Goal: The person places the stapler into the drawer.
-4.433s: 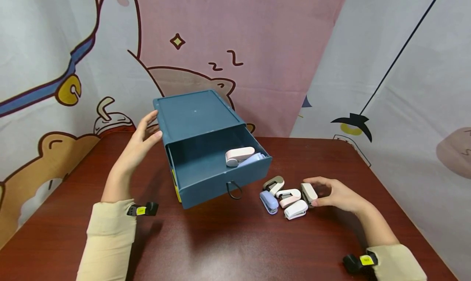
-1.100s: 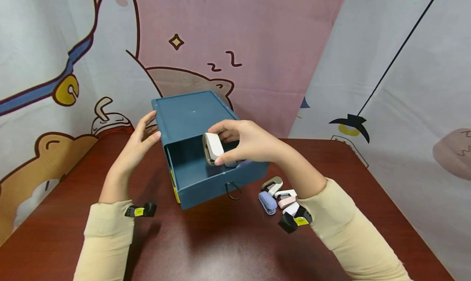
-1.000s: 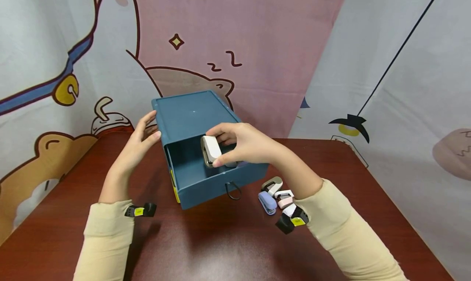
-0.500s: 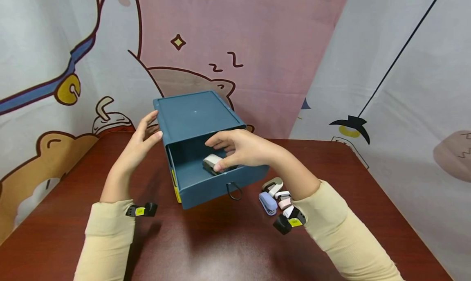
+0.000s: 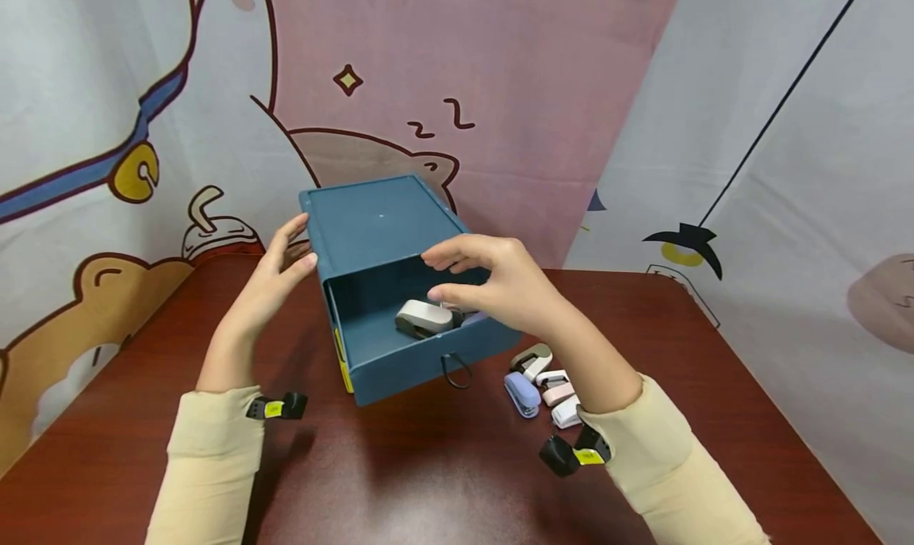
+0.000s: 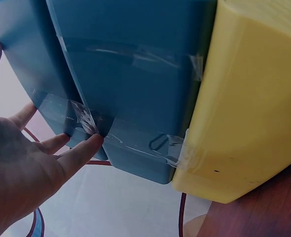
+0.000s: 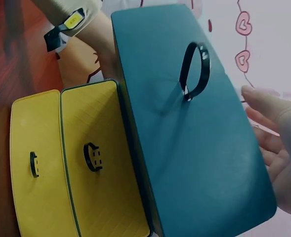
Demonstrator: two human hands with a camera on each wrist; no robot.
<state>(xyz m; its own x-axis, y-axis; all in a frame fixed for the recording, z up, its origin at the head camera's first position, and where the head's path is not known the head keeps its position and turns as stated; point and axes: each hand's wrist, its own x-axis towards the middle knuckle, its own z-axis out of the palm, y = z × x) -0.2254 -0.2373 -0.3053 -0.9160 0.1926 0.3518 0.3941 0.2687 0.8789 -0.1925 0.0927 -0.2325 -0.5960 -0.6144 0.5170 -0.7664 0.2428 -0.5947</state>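
Observation:
A blue drawer cabinet (image 5: 382, 220) stands on the table with its top drawer (image 5: 421, 362) pulled out. My left hand (image 5: 274, 283) has its fingertips against the cabinet's left side; the left wrist view shows spread fingers (image 6: 81, 155) on the taped blue wall. Above the drawer's right part hovers my right hand (image 5: 503, 279), fingers relaxed, holding nothing. Below its thumb, a white and grey-olive stapler (image 5: 424, 316) lies in the drawer. A lavender stapler (image 5: 473, 319) beside it is mostly covered by the hand, and a pale pink one barely shows.
Right of the cabinet, several small staplers sit on the table: olive and white (image 5: 531, 361), lavender (image 5: 523, 394), pink and white (image 5: 555, 388), and white (image 5: 567, 412). Yellow drawers (image 7: 103, 158) with black loop pulls are under the blue one. A printed curtain (image 5: 535, 117) hangs behind.
My right hand picked the white and grey-olive stapler off the table, carried it left into the drawer and let go of it, then drew back up and right. The left hand stayed put.

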